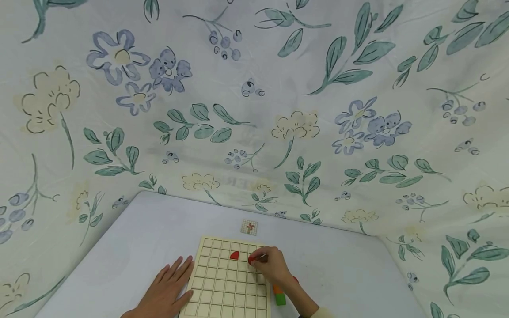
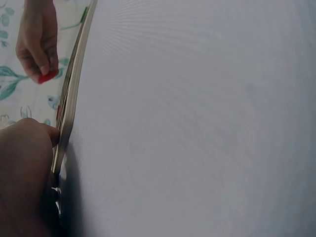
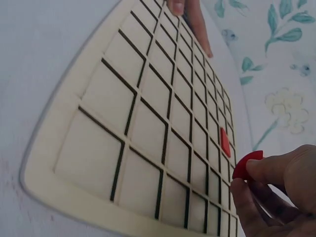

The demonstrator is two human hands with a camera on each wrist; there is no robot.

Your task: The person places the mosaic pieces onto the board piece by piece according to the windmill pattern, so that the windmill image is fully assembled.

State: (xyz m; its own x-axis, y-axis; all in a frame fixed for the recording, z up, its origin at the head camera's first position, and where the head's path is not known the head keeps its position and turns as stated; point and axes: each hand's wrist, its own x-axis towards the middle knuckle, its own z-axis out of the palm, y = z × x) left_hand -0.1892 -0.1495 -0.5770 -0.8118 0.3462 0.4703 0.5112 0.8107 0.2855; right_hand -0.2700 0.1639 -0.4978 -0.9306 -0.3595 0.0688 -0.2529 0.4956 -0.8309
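A wooden grid board (image 1: 220,274) with square cells lies on the white table. One red quarter-circle piece (image 1: 234,255) sits in a cell toward its far side. My right hand (image 1: 272,265) pinches a second red curved piece (image 3: 248,164) between thumb and fingertips, just above the board's far right part. My left hand (image 1: 166,287) lies flat with straight fingers by the board's left edge, its thumb touching the rim. In the left wrist view the left hand (image 2: 24,153) is partly cut off.
A small picture card (image 1: 249,227) with a pinwheel-like pattern lies beyond the board. Orange and green blocks (image 1: 280,299) sit right of the board, partly hidden by the right forearm. A floral cloth (image 1: 254,132) hangs behind the table (image 1: 159,225).
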